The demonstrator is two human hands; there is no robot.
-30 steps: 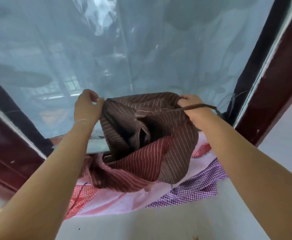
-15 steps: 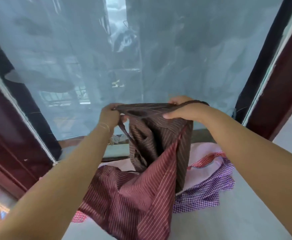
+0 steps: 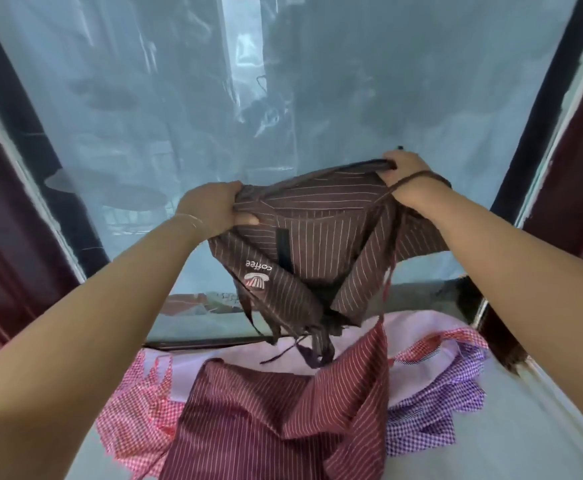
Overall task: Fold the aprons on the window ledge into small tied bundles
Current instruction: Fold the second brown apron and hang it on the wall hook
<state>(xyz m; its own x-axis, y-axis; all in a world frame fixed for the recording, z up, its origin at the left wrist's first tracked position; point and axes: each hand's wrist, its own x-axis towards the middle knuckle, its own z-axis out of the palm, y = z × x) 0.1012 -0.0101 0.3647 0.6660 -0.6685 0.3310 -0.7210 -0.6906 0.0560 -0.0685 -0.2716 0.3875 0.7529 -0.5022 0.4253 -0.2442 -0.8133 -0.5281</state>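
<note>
Centre-left of frame, left hand (image 3: 210, 209) grips one top corner of the brown pinstriped apron (image 3: 317, 244), fingers bunched on cloth. Apron hangs mid-frame, "coffee" logo upside down, above red striped apron (image 3: 266, 420) & checked aprons (image 3: 432, 403) on window ledge (image 3: 525, 427). Centre-right, right hand (image 3: 404, 178) pinches the other corner, strap round wrist

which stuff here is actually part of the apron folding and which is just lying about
In the job: brown striped apron, gripped by left hand and right hand; red striped apron; pink and purple checked aprons, waiting on the window ledge.

Lying about: window pane; dark red frame.
</note>
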